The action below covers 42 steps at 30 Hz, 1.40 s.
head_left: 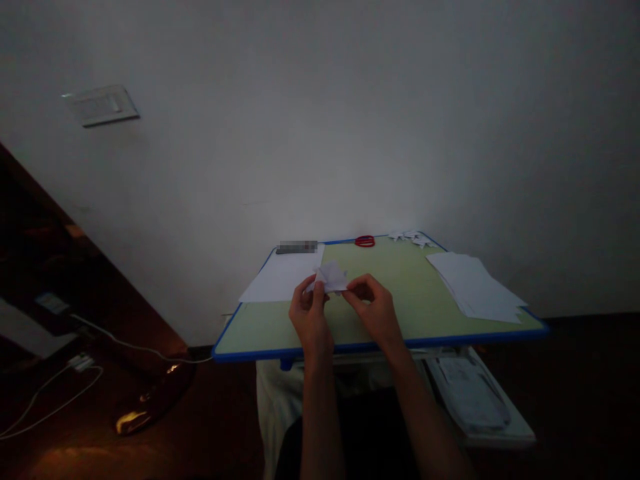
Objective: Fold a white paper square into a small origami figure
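Note:
A small folded piece of white paper (332,276) is held above a green desk with a blue rim (380,347). My left hand (309,312) pinches the paper's left side with thumb and fingers closed on it. My right hand (374,308) pinches its right edge, fingers curled. Both hands hover over the near middle of the desk.
A white sheet (283,277) lies at the desk's left, a stack of white sheets (475,287) at the right. A red ring (365,241) and small white paper shapes (413,237) sit at the far edge by the wall. White cables (75,373) run over the dark floor at left.

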Tool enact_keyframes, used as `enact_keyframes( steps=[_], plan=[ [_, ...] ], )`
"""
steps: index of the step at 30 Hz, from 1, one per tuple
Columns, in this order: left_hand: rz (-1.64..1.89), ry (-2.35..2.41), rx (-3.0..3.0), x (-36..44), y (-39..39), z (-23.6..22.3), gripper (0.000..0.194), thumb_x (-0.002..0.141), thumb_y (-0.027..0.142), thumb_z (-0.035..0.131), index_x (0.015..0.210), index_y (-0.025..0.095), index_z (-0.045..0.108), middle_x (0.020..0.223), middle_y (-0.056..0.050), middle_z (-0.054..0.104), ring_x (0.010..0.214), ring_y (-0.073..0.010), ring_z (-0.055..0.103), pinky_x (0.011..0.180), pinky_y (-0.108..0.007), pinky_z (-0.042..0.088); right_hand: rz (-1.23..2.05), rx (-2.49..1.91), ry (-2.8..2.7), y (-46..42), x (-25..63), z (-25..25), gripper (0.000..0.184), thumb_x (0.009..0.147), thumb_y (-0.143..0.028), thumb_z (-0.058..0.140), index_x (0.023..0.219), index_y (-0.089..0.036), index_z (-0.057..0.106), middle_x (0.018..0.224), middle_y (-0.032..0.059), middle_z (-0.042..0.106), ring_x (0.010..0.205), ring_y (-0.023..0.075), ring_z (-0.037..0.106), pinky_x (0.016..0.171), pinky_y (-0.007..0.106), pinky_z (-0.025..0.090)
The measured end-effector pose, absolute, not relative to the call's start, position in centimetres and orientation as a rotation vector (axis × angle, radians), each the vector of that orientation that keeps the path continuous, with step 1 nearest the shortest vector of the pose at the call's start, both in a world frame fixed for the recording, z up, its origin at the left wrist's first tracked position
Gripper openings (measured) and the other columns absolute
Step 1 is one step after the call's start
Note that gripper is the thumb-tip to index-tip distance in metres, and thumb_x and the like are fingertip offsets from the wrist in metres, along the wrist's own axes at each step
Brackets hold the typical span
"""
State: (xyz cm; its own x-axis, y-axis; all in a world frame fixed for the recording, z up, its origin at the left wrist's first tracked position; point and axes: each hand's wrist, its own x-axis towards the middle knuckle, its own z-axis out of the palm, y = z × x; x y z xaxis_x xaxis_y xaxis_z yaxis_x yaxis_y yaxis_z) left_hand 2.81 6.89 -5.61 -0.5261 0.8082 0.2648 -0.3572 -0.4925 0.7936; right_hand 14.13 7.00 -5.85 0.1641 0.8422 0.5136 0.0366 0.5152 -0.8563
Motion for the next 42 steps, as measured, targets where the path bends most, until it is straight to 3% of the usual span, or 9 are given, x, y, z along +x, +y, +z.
enact_keyframes(
  steps=[35, 42],
  plan=[
    [2.061, 0.893, 0.815, 2.78, 6.82, -5.56, 0.042, 0.072, 0.038, 0.087, 0.106, 0.016, 0.073, 0.093, -0.008, 0.078, 0.081, -0.0156, 0.071, 0.073, -0.025, 0.052, 0.683, -0.876, -1.361, 6.71, 13.95, -5.42, 0.015, 0.085, -0.037, 0.074, 0.085, -0.022, 0.069, 0.083, 0.0024, 0.074, 0.075, 0.0198, 0.069, 0.068, 0.031, 0.054],
    [1.940, 0.852, 0.939, 2.71, 6.82, -5.58, 0.044, 0.071, 0.041, 0.088, 0.104, 0.015, 0.073, 0.090, -0.009, 0.079, 0.083, -0.0201, 0.074, 0.079, -0.032, 0.057, 0.659, -0.825, -1.446, 6.99, 13.87, -5.78, 0.023, 0.087, -0.045, 0.074, 0.089, -0.023, 0.072, 0.093, 0.0047, 0.072, 0.082, 0.0205, 0.070, 0.071, 0.031, 0.057]
  ],
)
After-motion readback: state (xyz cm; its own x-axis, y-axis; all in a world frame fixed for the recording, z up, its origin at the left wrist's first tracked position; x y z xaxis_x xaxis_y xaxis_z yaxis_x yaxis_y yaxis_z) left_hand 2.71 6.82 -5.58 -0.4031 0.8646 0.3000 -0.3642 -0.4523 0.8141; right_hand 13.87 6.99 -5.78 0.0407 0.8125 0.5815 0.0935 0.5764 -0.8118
